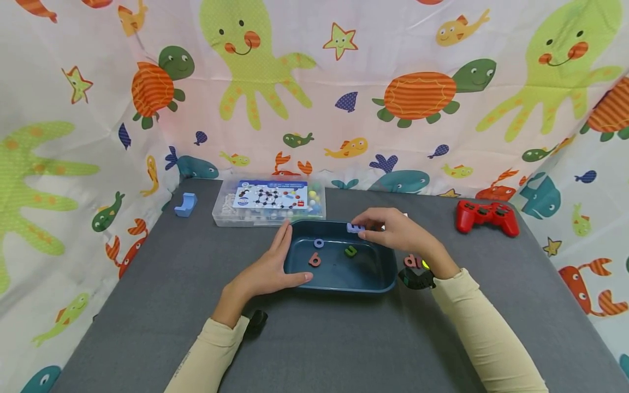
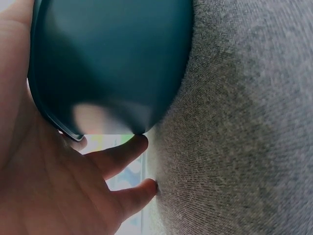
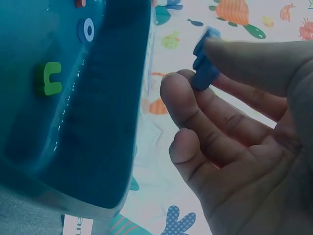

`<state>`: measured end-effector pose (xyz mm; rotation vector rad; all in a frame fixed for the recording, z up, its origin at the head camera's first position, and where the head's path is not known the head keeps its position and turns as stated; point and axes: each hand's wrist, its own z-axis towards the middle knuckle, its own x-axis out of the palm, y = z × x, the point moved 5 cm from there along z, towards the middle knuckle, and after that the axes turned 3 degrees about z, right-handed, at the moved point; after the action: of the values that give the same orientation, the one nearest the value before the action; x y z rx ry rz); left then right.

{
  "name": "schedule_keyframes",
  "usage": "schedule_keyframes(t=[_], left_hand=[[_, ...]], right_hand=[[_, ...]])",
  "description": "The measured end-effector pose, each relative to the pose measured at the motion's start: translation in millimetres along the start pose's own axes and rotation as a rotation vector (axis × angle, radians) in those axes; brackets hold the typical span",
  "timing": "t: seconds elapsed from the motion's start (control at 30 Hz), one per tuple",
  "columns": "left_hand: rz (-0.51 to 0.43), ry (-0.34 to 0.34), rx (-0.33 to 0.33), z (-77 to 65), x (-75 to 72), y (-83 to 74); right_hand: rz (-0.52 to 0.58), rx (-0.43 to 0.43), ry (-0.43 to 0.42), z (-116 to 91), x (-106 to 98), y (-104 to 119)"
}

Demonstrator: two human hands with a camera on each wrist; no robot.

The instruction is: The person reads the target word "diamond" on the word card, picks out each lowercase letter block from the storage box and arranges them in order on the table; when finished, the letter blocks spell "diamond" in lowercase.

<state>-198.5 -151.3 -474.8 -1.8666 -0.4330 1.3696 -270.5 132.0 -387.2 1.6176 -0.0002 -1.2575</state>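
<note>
A dark blue plastic bin (image 1: 344,289) stands in the middle of the grey table. My left hand (image 1: 267,270) holds its left end, thumb over the front rim and fingers along the outer wall. Between thumb and fingertips, my right hand (image 1: 393,232) pinches a purple letter (image 1: 356,228), m- or E-shaped, above the bin's back right part. The right wrist view shows the same letter (image 3: 206,58) in the pinch. On the bin floor lie a purple letter o (image 1: 319,243), a reddish b-shaped piece (image 1: 314,260) and a green u- or n-shaped piece (image 1: 350,251).
Behind the bin sits a clear case (image 1: 267,204) with a molecule-picture label. A blue block (image 1: 185,204) is at the back left, a red game controller (image 1: 486,217) at the back right. Reddish (image 1: 411,261) and yellow (image 1: 425,265) pieces lie right of the bin, partly behind the right wrist.
</note>
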Motion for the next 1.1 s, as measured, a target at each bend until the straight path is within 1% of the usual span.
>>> schedule_keyframes(t=[0.1, 0.33, 0.53, 0.67, 0.8, 1.0, 1.1], left_hand=[[0.003, 0.002, -0.004, -0.2, 0.1, 0.2], [-0.003, 0.005, 0.000, -0.1, -0.3, -0.6], [-0.011, 0.001, 0.021, -1.3, -0.9, -1.0], [-0.017, 0.001, 0.021, -1.5, -1.1, -0.7], [-0.017, 0.002, 0.017, -1.0, -0.9, -0.1], [-0.015, 0.004, 0.015, -0.9, -0.7, -0.1], [-0.018, 0.001, 0.019, -0.9, -0.7, -0.9]], right_hand=[[0.007, -0.023, -0.008, 1.0, 1.3, -0.5], [0.005, -0.026, -0.045, 3.7, 1.7, -3.2], [0.007, -0.006, -0.071, 4.4, 2.4, -4.4], [0.004, 0.000, -0.083, 5.4, 3.2, -5.4], [0.021, 0.007, -0.093, 5.1, 3.6, -6.2], [0.060, -0.005, -0.105, 3.8, 4.3, -6.3], [0.074, -0.007, -0.097, 3.7, 5.7, -6.9]])
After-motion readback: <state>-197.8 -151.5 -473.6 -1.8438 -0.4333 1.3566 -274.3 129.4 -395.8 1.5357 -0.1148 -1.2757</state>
